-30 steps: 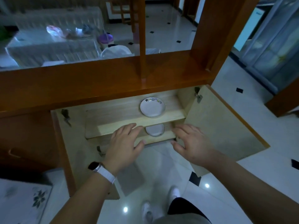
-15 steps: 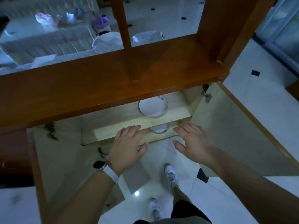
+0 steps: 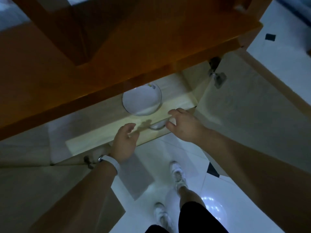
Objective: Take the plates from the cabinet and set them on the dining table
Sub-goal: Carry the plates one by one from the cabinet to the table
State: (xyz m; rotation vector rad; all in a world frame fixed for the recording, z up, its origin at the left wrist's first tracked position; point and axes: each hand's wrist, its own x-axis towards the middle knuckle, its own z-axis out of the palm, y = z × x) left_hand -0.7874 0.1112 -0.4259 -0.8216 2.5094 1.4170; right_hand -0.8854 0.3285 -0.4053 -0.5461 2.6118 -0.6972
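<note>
We note a round white ceramic plate [image 3: 142, 102] near the pale wooden shelf [image 3: 104, 132] edge, a second white plate [image 3: 156, 126] peeking beneath. Left hand [image 3: 125, 143] relaxed, empty, at the edge. Right hand [image 3: 183, 126] spread, thumb just beside the second plate; contact unclear.

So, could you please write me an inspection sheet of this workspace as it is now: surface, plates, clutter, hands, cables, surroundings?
Surface: pale wooden upper shelf inside the cabinet; right door swung open.
Job's things: upper plate lies flat on the upper shelf; lower plate sits below, mostly hidden by the shelf edge.
Clutter: nothing seen.
Grippers: left hand in front of the shelf edge, fingers relaxed, holding nothing; right hand at the lower plate, contact unclear.
Cables: nothing seen.
Surroundings: glossy white tiled floor; white shoes; white wristband on the left wrist.
</note>
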